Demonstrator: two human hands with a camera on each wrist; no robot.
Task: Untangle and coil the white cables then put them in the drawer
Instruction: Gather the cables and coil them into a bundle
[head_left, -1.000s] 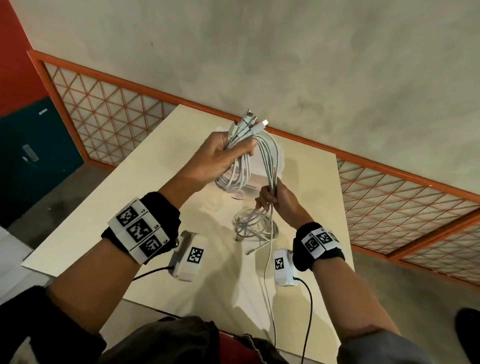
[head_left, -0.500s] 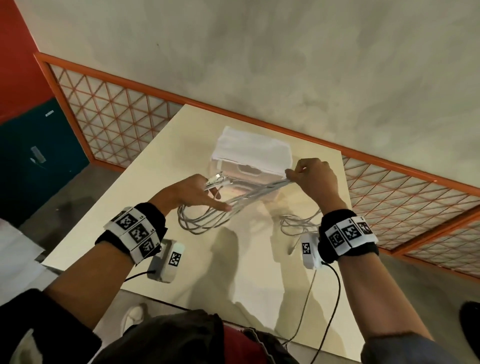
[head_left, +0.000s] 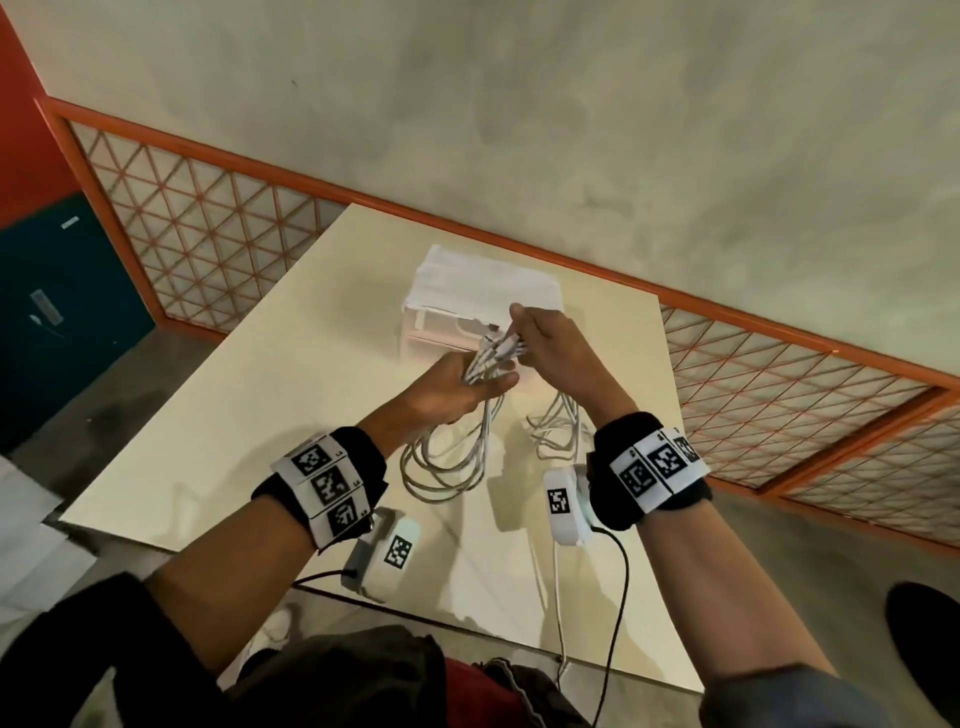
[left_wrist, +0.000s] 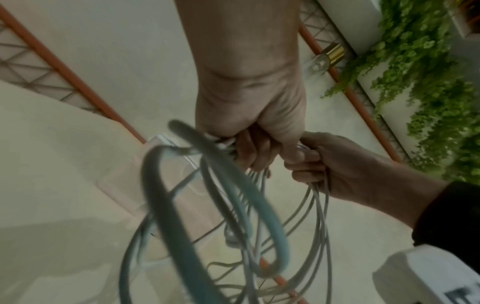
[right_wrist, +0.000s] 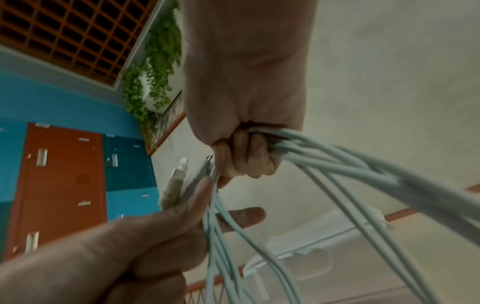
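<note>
My left hand (head_left: 467, 382) grips a bundle of white cables (head_left: 447, 462) just below their plug ends (head_left: 498, 345); the coiled loops hang from it to the table. My right hand (head_left: 550, 345) is close against it and holds several strands of the same bundle in a fist (right_wrist: 246, 154). More white cable (head_left: 563, 421) droops from the right hand onto the table. The left wrist view shows the left hand (left_wrist: 249, 131) closed around the strands, with the loops (left_wrist: 207, 205) swinging and blurred. Behind both hands stands the white drawer unit (head_left: 467, 280).
The beige table (head_left: 260, 415) stands against an orange-framed lattice railing (head_left: 208, 223). One white cable end (head_left: 558, 597) trails over the table's near edge. Teal and orange lockers (right_wrist: 64, 174) lie to the left, with concrete floor around.
My left hand came down from holding the bundle up high. My right hand first pulled strands out to the right, then swung back and now meets the left hand.
</note>
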